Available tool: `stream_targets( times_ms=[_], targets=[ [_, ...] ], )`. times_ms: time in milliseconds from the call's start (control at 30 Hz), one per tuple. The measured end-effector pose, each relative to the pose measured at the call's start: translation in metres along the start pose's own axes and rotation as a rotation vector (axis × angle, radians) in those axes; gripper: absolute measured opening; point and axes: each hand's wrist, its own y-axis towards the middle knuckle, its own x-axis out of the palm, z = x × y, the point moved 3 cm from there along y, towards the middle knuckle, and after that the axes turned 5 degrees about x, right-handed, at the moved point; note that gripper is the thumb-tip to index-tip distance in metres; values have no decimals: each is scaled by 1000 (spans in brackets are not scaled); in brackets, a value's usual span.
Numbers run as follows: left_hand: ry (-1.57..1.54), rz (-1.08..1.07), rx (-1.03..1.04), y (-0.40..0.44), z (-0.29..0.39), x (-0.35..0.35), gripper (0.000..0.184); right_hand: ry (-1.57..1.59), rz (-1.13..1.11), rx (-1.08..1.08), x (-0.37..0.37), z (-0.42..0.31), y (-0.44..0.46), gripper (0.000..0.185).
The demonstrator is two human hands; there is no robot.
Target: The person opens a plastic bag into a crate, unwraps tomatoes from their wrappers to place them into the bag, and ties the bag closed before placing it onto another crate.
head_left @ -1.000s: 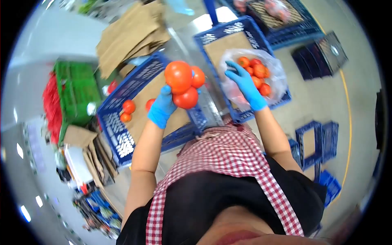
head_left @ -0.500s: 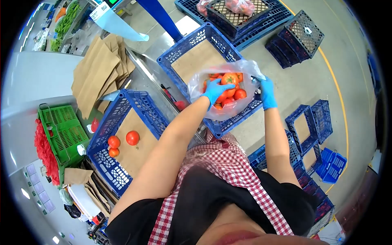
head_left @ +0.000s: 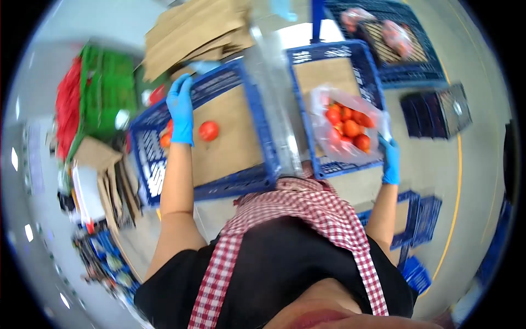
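Smooth, round red tomatoes bunch together in a thin, crinkled, translucent plastic bag, which sits in a blue lattice-walled crate over flat brown cardboard. The gloved right hand closes on the bag's gathered edge. The gloved left hand, loosely open with fingers slightly bent, is above the wider blue crate. There, a single glossy tomato rests on matte cardboard, while more orange-red fruit shows partly hidden beside the left glove, blurred.
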Motion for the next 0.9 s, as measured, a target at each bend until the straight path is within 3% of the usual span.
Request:
stream_targets(
  times_ms=[67,133,167,233,267,333,400,433,467,500,600,733,800,833,900],
  targets=[
    [360,140,149,19,-49,-116,30,-44,-17,-166,8,4,5,43],
    [561,18,-59,19,-106,-203,48,-255,61,-515,22,-9,-2,65],
    [736,58,-49,9,-116,-218,58,-746,399,-477,40,-55,-46,70],
    [920,7,-89,-12,-137,-223,81,-525,354,-732,62,-103,-66,64],
    [939,-13,-50,-18,-137,-218,83,-412,334,-849,79,-124,-79,62],
    [975,-57,39,-31,-130,-187,87,-204,31,-957,147,-188,-150,55],
    [1238,-53,51,-38,-132,-165,90,-181,-298,-837,223,-197,-197,50],
    [1377,-52,57,-39,-128,-156,91,-209,-595,-953,261,-206,-221,49],
    [1351,-101,46,-36,-124,-156,91,-459,-697,-1118,295,-208,-239,52],
    [1324,-154,37,-31,-120,-155,91,-632,-805,-1128,329,-202,-252,57],
    [1217,-282,-25,-19,-100,-155,88,-1053,-718,-1238,421,-137,-243,54],
    [870,-379,-136,-10,-118,-173,84,-1457,-628,-1326,472,-87,-215,53],
    [510,-462,-166,-1,-141,-183,82,-1375,-727,-1194,481,-88,-203,54],
    [319,-448,-407,-7,-136,-186,80,-1335,-780,-1127,475,-97,-202,54],
    [-79,-404,-857,-27,-133,-193,77,-934,-1085,-481,456,-110,-202,55]
  ],
)
